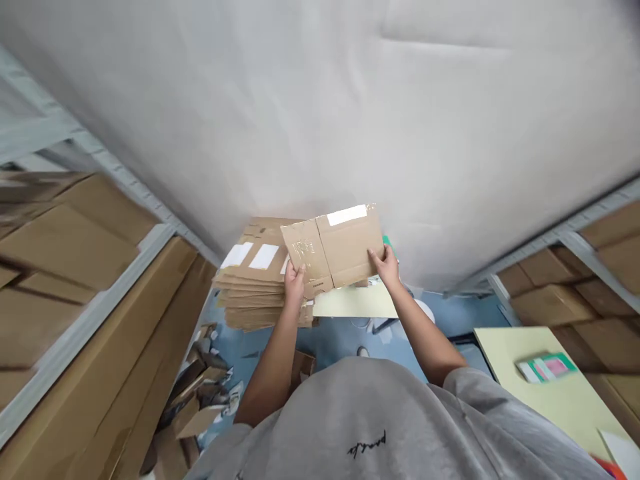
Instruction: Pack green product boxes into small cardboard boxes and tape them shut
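Between my two hands is a flattened cardboard box, tilted, with a white label along its top edge and clear tape at its left end. My left hand grips its lower left edge, thumb on the front. My right hand pinches the right edge the same way. Just left of it rises a stack of flattened cardboard boxes, some with white labels, partly covered by the held box. Below the held box shows a pale yellow tabletop; a green item peeks out behind my right hand.
Shelves with cardboard boxes stand at left, and more boxes fill the right shelves. Scrap cardboard litters the blue floor at lower left. A second yellow table at right bears a green and pink packet. A pale wall rises ahead.
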`<action>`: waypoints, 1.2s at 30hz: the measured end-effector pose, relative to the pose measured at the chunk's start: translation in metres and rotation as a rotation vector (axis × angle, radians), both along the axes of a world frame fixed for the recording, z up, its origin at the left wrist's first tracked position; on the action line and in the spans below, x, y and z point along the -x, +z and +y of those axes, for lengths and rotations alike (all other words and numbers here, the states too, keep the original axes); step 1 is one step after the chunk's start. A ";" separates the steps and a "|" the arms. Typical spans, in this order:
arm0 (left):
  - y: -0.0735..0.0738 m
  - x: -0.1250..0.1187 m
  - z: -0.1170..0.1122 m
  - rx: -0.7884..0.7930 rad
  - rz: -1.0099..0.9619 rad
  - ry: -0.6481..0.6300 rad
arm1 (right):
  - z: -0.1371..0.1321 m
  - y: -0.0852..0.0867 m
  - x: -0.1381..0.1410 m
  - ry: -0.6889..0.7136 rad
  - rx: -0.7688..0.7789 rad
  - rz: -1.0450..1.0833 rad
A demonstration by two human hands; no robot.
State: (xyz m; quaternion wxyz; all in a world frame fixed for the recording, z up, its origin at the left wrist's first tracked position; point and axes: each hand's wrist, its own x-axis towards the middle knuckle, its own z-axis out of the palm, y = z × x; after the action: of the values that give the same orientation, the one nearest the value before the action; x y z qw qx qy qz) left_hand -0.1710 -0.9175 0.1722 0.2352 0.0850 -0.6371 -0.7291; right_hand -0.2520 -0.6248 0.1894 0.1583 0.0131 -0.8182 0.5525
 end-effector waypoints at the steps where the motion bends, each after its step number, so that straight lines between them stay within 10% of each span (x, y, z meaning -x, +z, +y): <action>1: -0.003 0.007 0.018 0.014 -0.013 -0.049 | 0.022 -0.005 -0.010 -0.065 0.007 -0.007; 11: -0.020 0.039 0.246 0.112 -0.005 -0.495 | 0.231 -0.050 -0.138 -0.643 0.040 -0.072; 23: -0.051 -0.028 0.574 0.196 -0.048 -0.963 | 0.491 -0.087 -0.318 -0.930 0.277 -0.068; 36: -0.096 -0.114 0.784 0.574 -0.016 -1.421 | 0.588 -0.132 -0.463 -1.184 0.518 -0.049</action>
State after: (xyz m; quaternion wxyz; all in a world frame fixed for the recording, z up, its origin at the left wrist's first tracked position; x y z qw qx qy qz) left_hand -0.0573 -0.1339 0.0761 -0.2816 -0.4042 -0.7048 -0.5104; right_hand 0.2114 -0.0369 0.0572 0.4157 -0.4918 -0.5306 0.5512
